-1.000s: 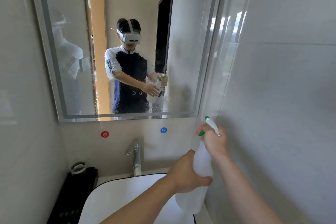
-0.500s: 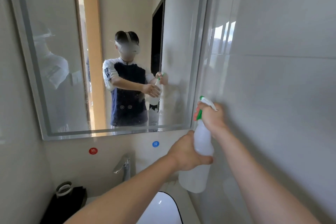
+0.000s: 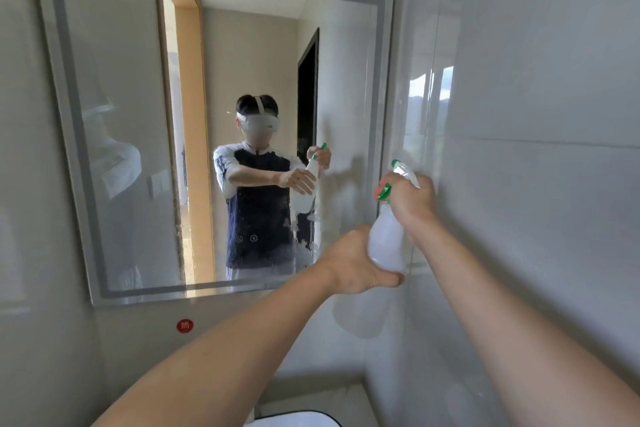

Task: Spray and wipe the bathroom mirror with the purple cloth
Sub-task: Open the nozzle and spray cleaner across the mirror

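Mirror (image 3: 114,121) hangs on the wall straight ahead, framed, w/ droplets and wet patches on its lower right part. Glass is stiff, slick and breakable, so prob. light, flat pressure only when wiping. Spray bottle (image 3: 386,243) sits just in front of the mirror's lower right corner: white plastic, green trigger, looks light, maybe slippery if wet. Best held as now: right hand (image 3: 412,199) clenched round the trigger head, left hand (image 3: 353,262) cupping and gripping the body from below. Purple cloth not in view. Right of the mirror a tiled wall (image 3: 536,149) crowds the bottle, little room that side; open reach lies left across the glass. Below the mirror: red dot marker (image 3: 185,325) and basin rim (image 3: 298,418).
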A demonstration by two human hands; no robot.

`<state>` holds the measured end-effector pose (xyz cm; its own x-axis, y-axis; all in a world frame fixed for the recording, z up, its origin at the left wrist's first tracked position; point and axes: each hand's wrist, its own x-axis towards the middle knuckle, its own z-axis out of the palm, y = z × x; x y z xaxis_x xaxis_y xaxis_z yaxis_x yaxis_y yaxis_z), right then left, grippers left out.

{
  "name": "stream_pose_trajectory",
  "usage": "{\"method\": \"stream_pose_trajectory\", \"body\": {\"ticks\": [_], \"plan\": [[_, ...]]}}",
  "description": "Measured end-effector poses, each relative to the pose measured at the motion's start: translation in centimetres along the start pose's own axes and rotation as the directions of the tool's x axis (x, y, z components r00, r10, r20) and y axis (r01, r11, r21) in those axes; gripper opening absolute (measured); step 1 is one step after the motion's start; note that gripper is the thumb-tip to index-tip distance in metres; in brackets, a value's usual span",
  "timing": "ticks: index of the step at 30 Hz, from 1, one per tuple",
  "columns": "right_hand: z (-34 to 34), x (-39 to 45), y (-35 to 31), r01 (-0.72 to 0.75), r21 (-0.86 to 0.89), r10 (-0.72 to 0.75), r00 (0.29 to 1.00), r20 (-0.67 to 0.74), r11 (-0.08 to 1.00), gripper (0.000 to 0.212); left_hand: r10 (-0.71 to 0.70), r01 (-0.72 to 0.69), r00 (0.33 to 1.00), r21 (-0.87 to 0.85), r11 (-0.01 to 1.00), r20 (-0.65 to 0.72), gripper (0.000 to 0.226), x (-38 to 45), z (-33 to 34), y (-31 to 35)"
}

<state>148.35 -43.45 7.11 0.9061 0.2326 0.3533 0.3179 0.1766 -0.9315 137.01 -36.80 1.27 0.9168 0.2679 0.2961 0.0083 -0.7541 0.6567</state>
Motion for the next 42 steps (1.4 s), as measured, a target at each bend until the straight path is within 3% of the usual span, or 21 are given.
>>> {"method": "stream_pose_trajectory", "body": {"ticks": [4, 11, 23, 33, 38, 42], "plan": [[1.3, 0.9, -1.6, 0.055, -0.074, -0.049, 0.996, 0.072, 0.996, 0.036, 0.018, -0.019, 1.0, -0.02, 1.0, -0.01, 0.046, 1.2, -0.7, -0.1], [1.9, 0.6, -1.0, 0.017, -0.093, -0.003, 0.99, 0.139, 0.996, 0.017, 0.024, -0.024, 1.0, 0.001, 1.0, 0.02, 0.043, 1.0, -0.7, -0.6], [1.0, 1.4, -2.6, 0.057, -0.078, -0.054, 0.998, 0.043, 0.995, 0.022, 0.01, -0.008, 0.999, 0.026, 1.0, -0.051, 0.059, 2.1, -1.9, 0.7], [0.0, 4.0, -6.1, 0.11, -0.103, -0.102, 0.992, 0.076, 0.989, 0.021, 0.05, -0.045, 0.998, 0.113, 0.993, -0.041, 0.052, 4.4, -3.1, 4.6], [-0.3, 3.7, -6.5, 0.075, -0.015, -0.074, 0.995, 0.061, 0.997, 0.014, 0.074, -0.07, 0.997, 0.149, 0.986, -0.023, 0.043, 4.2, -3.5, 5.0], [0.2, 4.5, -7.3, 0.097, -0.064, -0.093, 0.994, 0.065, 0.993, 0.019, 0.082, -0.075, 0.995, 0.133, 0.988, -0.05, 0.052, 4.4, -4.1, 5.1]]}}
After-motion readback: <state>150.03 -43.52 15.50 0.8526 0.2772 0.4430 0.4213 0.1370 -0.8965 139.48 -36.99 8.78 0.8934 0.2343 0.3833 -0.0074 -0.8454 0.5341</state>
